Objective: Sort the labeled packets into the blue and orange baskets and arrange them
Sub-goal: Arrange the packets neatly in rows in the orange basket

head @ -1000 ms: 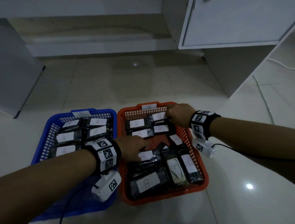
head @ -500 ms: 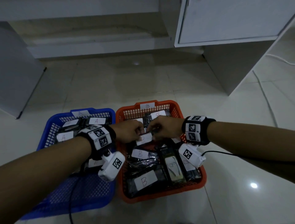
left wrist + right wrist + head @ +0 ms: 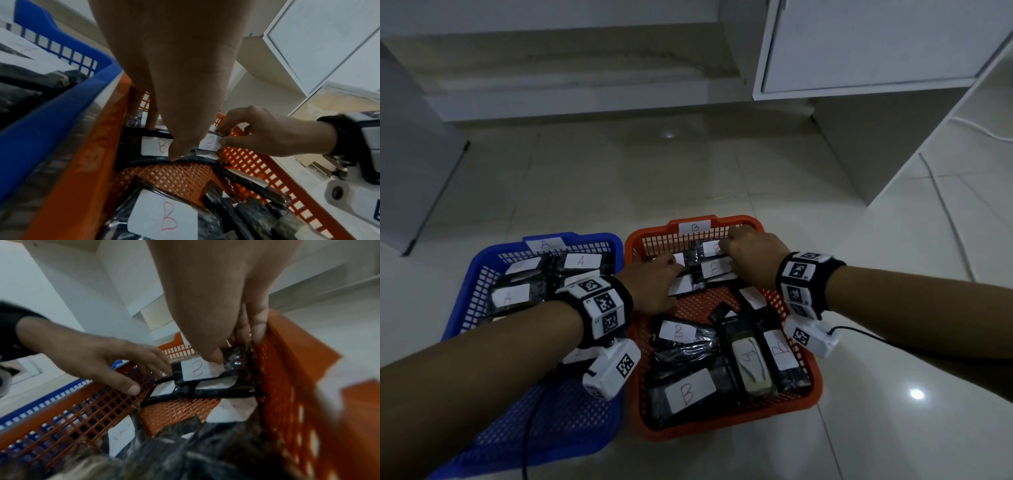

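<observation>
The blue basket (image 3: 482,270) on the left holds packets labeled A (image 3: 580,261). Beside it, the orange basket (image 3: 813,394) holds several dark packets labeled B (image 3: 688,392). Both hands are at the orange basket's far end. My left hand (image 3: 674,274) lies with fairly straight fingers (image 3: 152,123) on a B packet (image 3: 156,146), and its thumb tip touches that packet's near edge. My right hand (image 3: 729,246) pinches another B packet (image 3: 197,369) in the far right corner, thumb on its label and fingers (image 3: 257,327) behind its end.
Both baskets stand side by side on a pale tiled floor (image 3: 619,178). A white cabinet (image 3: 876,44) rises at the back right, with a cable (image 3: 945,205) on the floor beside it. A low step (image 3: 571,85) runs along the back.
My left hand left the middle of the orange basket and met the right hand. Both have since moved to the basket's far row of B packets.
</observation>
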